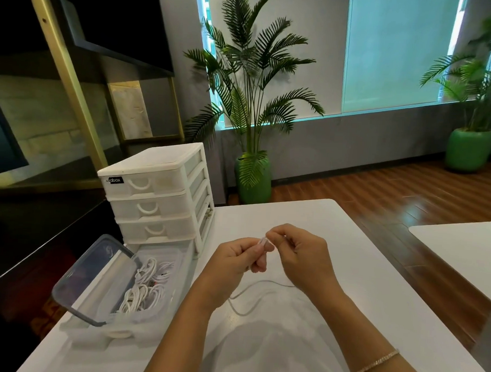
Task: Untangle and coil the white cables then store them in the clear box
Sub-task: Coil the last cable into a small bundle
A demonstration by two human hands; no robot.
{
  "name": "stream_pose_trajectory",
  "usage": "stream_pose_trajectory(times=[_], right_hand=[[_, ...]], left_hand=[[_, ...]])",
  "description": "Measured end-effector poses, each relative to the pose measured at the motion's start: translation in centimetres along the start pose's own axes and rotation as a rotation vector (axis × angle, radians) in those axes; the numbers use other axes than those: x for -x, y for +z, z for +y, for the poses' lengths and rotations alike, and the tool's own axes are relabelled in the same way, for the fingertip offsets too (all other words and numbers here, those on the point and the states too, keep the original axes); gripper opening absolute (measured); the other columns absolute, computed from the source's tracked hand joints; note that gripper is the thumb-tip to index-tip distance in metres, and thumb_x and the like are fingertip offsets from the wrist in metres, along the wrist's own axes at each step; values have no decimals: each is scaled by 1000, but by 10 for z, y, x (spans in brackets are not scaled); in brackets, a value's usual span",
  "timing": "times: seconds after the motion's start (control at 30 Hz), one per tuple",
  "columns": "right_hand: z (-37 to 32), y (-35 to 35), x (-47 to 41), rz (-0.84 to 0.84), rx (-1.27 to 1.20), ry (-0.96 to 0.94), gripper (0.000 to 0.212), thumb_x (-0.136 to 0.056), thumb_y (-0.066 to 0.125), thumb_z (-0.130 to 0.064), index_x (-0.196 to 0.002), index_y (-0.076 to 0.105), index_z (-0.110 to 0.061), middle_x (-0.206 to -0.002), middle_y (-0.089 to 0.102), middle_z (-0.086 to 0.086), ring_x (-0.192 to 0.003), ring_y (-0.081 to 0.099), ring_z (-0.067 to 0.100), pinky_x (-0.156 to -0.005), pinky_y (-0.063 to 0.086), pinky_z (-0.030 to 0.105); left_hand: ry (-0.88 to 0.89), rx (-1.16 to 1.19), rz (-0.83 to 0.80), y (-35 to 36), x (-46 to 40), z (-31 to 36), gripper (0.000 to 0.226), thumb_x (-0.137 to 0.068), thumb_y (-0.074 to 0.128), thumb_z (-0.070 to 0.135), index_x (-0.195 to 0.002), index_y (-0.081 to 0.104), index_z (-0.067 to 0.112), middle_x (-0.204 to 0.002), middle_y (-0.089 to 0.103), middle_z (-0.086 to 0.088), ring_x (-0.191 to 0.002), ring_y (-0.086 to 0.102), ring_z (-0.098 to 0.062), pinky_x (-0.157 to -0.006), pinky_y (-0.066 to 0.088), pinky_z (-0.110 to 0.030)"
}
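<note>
My left hand (pixel 237 260) and my right hand (pixel 300 255) meet above the white table (pixel 361 275), both pinching one end of a thin white cable (pixel 258 287). The rest of that cable hangs down and loops loosely on the table under my hands. To the left stands the clear box (pixel 160 317), its lid (pixel 91 277) tilted up and leaning at the left side. Inside it lie several coiled white cables (pixel 147 285).
A white three-drawer organiser (pixel 159 193) stands at the table's back left, just behind the clear box. A second white table (pixel 466 246) is to the right across a gap. Potted palms stand on the wooden floor beyond.
</note>
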State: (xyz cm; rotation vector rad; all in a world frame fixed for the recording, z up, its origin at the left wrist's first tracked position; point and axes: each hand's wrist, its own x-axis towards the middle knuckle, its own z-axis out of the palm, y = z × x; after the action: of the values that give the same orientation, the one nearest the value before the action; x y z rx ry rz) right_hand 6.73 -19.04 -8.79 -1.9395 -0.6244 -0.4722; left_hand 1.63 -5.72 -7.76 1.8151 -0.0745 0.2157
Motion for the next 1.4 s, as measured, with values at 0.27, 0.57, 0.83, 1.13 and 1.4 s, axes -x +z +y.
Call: stream_pose_trajectory(times=[0.27, 0.57, 0.83, 1.13, 1.4], right_hand=[[4, 3, 1, 7, -53, 17, 21, -90, 56, -30, -93, 71, -17, -79, 69, -5, -73, 63, 15, -69, 55, 31], [-2, 8, 5, -265, 323, -193, 33, -94, 45, -41, -116, 64, -25, -89, 70, 3, -76, 61, 18, -72, 53, 29], [-9, 5, 8, -378, 321, -247, 30, -93, 49, -35, -109, 69, -21, -92, 72, 1, -77, 61, 16, -77, 52, 28], [-9, -3, 2, -70, 213, -252, 27, -85, 52, -35, -88, 74, -20, -77, 74, -5, -60, 65, 13, -55, 55, 25], [-4, -3, 3, 29, 106, -120, 23, -87, 56, -34, -89, 73, -19, -80, 74, -4, -69, 66, 13, -64, 58, 29]], left_hand=[[-66, 1054, 122, 5, 0, 17, 35, -86, 45, 12, -63, 70, 3, -51, 53, -2, -43, 52, -10, -45, 49, -17], [-78, 1440, 278, -8, -8, 10, 34, -99, 36, 21, -106, 56, -5, -59, 64, -4, -48, 61, -9, -50, 52, -13], [-67, 335, 461, -1, -6, 9, 30, -100, 38, 20, -110, 64, 7, -88, 69, 5, -84, 64, -10, -87, 50, -26], [41, -190, 172, 7, -3, 0, 30, -100, 36, 25, -107, 65, 18, -94, 63, 10, -88, 55, -7, -73, 45, -4], [-11, -93, -25, 2, -4, -2, 34, -99, 38, 27, -80, 65, 15, -63, 57, 10, -66, 52, -4, -70, 48, -15]])
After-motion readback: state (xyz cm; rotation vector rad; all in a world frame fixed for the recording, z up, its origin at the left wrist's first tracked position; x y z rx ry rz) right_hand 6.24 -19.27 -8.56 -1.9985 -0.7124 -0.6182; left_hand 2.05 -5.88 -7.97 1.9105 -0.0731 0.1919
